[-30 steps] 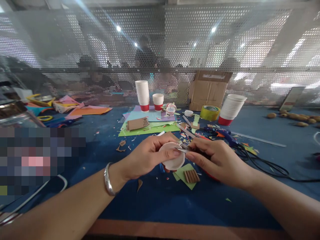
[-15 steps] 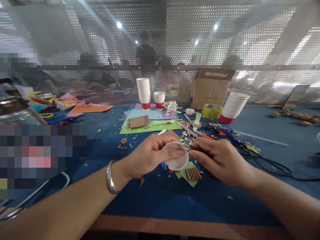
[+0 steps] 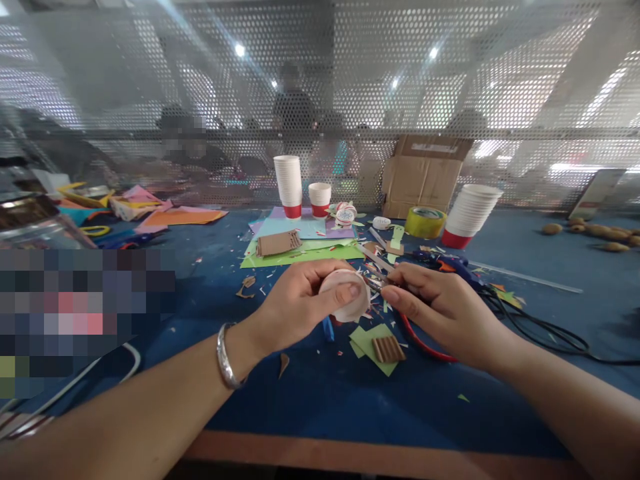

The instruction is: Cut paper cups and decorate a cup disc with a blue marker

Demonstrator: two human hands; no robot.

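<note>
My left hand (image 3: 300, 297) is closed around a shallow round white piece that looks like the bottom of a paper cup (image 3: 353, 308). Its thumb presses on the inner face, and the fingers are hidden behind. Closed in my right hand (image 3: 445, 310) is a pair of scissors (image 3: 419, 341); a red handle loop hangs below the palm. Their metal tips are at the right rim of the cup piece; whether they touch it I cannot tell. Under my hands lie green paper (image 3: 385, 368) and a corrugated cardboard piece (image 3: 389, 349).
Behind my hands are paper scraps, coloured sheets (image 3: 320, 252), a cardboard pad (image 3: 278, 243), stacked paper cups (image 3: 289, 187) and another cup stack (image 3: 471, 213). A tape roll (image 3: 425, 222) and a blue glue gun (image 3: 457, 267) with a black cable lie right. A jar (image 3: 30, 223) stands left.
The cup piece has moved slightly up and turned in my left hand. The scissor tips have shifted from over its face to its right rim, and the red handle now shows.
</note>
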